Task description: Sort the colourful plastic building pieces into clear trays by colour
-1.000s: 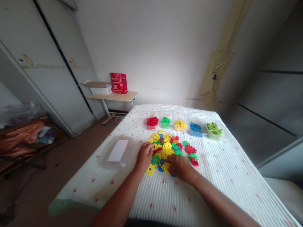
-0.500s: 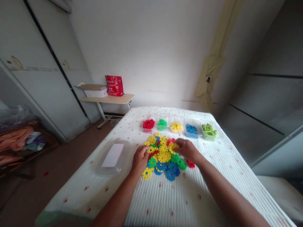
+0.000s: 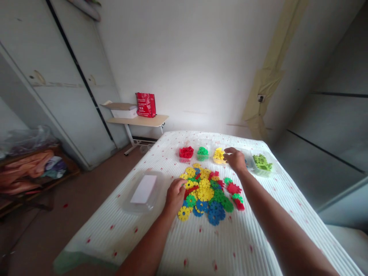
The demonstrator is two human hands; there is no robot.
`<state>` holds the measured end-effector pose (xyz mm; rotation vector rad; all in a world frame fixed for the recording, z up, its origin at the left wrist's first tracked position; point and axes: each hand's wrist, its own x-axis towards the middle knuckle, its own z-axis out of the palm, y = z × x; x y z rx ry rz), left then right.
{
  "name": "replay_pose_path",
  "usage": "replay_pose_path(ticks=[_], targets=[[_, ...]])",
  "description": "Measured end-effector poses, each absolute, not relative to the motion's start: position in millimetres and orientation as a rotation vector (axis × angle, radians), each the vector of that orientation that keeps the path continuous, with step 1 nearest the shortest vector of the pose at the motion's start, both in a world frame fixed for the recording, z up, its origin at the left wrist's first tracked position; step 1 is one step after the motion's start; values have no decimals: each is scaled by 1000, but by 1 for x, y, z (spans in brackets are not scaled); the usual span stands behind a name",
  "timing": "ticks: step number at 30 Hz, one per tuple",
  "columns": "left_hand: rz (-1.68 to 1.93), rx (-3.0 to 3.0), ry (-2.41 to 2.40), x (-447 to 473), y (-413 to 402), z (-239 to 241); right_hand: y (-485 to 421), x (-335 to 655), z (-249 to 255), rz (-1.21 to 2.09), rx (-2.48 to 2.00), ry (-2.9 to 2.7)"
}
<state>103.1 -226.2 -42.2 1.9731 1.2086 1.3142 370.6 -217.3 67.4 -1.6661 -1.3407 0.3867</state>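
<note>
Flower-shaped plastic discs with notched rims lie in a loose pile (image 3: 205, 193), yellow, green, blue and red mixed. At the pile's left edge is my left hand (image 3: 174, 194), fingers curved and a little apart, close to the yellow discs, with no piece visible in it. My right hand (image 3: 236, 159) is over the right side of the clear box of yellow discs (image 3: 219, 156). Its thumb and fingers are apart and I see no disc between them. The hand hides most of the box of blue discs beside it.
Along the far side stand clear boxes of red pieces (image 3: 186, 153), green pieces (image 3: 202, 153) and light green pieces (image 3: 262, 164). A clear lid (image 3: 143, 191) with a white label lies left of the pile. A side table (image 3: 140, 120) holds a red bag (image 3: 145, 105).
My right hand has gone from the pile to the yellow box, and the yellow disc it held no longer shows in its fingers. My left hand stays by the pile. The view has shifted slightly.
</note>
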Motion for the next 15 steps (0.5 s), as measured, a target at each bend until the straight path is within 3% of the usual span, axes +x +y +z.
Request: replay_pose_path(ticks=[15], targets=[[1406,1776,1213,99,-228,-37,-301,405,-1,-2,-1731,-1516]])
